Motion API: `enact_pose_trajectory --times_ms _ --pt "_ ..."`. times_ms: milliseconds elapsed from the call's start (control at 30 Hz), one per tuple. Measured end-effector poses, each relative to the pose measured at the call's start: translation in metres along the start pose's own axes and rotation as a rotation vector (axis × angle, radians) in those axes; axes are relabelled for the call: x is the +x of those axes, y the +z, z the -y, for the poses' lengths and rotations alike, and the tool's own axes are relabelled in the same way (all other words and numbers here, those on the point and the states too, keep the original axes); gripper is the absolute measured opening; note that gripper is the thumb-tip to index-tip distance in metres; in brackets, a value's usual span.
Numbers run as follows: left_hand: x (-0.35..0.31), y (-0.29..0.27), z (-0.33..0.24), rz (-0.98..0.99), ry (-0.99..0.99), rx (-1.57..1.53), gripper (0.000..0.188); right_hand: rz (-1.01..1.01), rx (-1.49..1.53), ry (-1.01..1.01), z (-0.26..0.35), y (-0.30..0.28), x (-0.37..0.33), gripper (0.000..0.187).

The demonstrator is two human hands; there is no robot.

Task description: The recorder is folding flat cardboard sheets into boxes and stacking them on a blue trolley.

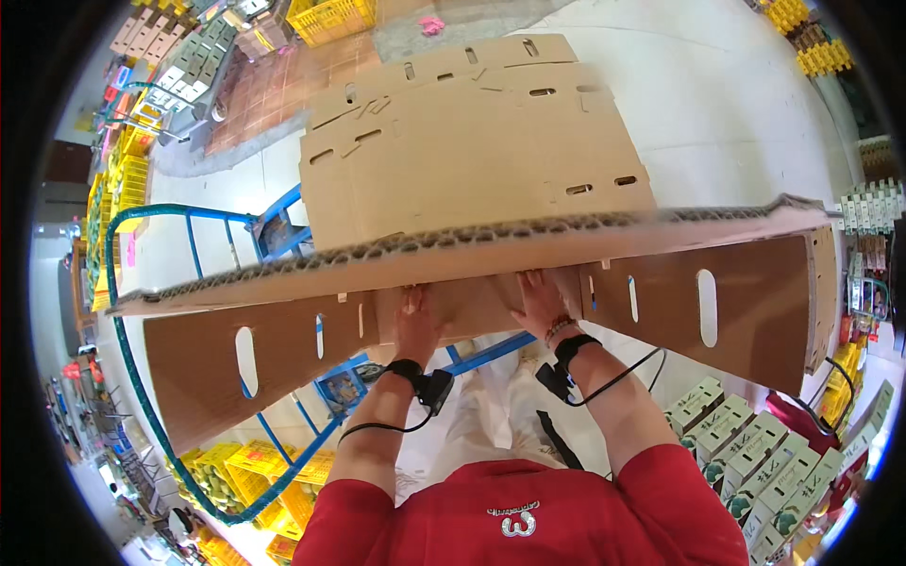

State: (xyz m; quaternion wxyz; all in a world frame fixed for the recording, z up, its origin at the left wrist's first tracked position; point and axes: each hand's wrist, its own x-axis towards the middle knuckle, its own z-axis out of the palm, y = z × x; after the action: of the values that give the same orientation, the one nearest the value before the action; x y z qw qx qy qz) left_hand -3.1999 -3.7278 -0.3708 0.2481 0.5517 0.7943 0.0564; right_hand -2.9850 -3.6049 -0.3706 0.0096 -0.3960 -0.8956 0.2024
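In front of my body stands a large brown cardboard carton piece (pixel 472 247), its raw corrugated edge running across the view. Slotted side panels spread to the left (pixel 283 354) and to the right (pixel 746 292). My left hand (pixel 415 324) lies against the inner cardboard, fingers stretched forward, the tips partly hidden under the raised edge. My right hand (pixel 543 304) rests on the same board a little to the right, with fingers extended and thumb apart. Beyond the edge lies a flat slotted cardboard sheet (pixel 472 156).
A blue trolley frame (pixel 209 509) with a wrapped rail curves round the left. Yellow crates (pixel 255 462) stand at the lower left, and another yellow crate (pixel 330 19) at the far side. Printed cartons (pixel 746 439) stand in rows at the lower right.
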Motion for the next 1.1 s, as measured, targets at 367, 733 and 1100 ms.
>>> enact_pose_trajectory --times_ms 367,733,1100 --pt "-0.05 -0.015 0.011 -0.155 -0.005 -0.37 0.055 0.154 -0.117 0.046 0.012 -0.003 -0.012 0.099" --pt "-0.098 -0.157 0.044 -0.597 -0.062 -0.473 0.042 0.39 -0.183 -0.081 0.016 -0.032 -0.001 0.09" --pt "-0.121 -0.076 -0.017 -0.398 0.176 -0.823 0.037 -0.274 0.469 -0.298 0.271 -0.161 0.03 0.047"
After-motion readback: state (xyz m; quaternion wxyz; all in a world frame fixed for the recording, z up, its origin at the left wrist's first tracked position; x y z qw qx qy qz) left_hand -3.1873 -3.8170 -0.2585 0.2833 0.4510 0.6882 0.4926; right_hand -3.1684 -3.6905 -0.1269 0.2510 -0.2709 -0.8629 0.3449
